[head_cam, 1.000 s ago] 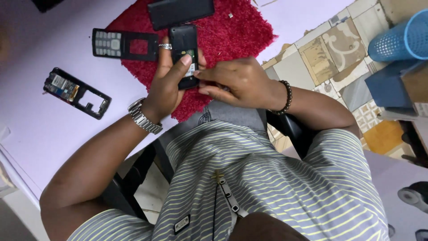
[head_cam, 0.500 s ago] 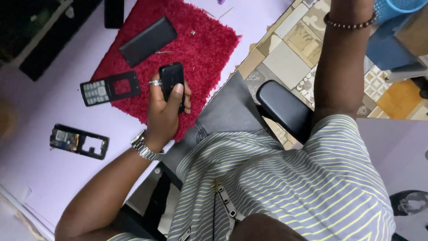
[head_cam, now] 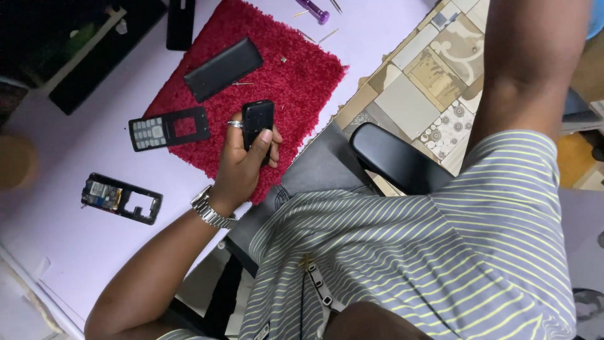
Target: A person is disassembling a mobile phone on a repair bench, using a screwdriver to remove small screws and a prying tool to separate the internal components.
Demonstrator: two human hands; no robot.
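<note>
Over the red mat (head_cam: 296,82), left fingers (head_cam: 264,143) clasp the black phone body (head_cam: 257,123), long axis upright in frame.

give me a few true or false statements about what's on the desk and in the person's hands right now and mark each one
1. The left hand holds a small black phone part. True.
2. The right hand grips the purple screwdriver. False: the screwdriver lies alone on the desk; the right hand is out of view.
3. The keypad cover lies partly on the red mat. True.
4. The circuit board frame sits on the red mat. False: it lies on the desk, beside the mat.
</note>
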